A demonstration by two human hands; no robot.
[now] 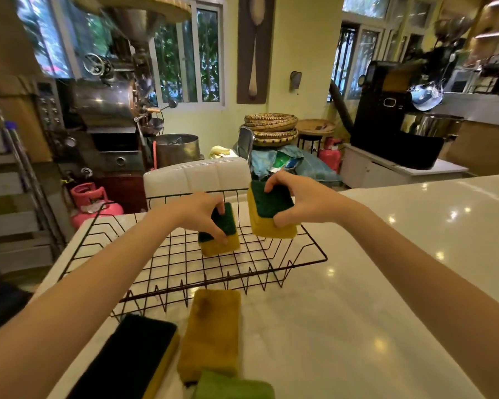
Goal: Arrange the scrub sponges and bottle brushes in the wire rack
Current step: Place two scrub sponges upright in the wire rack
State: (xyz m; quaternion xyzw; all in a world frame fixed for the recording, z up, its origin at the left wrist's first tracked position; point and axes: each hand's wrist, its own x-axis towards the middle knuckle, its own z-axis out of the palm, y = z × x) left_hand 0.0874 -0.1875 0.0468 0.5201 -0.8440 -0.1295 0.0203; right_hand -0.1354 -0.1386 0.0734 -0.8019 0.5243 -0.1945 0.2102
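A black wire rack stands on the white counter. My left hand grips a yellow sponge with a green scrub face, which rests tilted on the rack's floor near the middle. My right hand holds a second yellow-and-green sponge upright above the rack's far right corner. Three more sponges lie on the counter in front of the rack: a dark-topped one, a yellow one and a light green one. No bottle brush shows.
The white marble counter stretches to the right and front. A white padded chair back stands just behind the rack. A pink gas cylinder sits on the floor at the left, with coffee roasting machines behind it.
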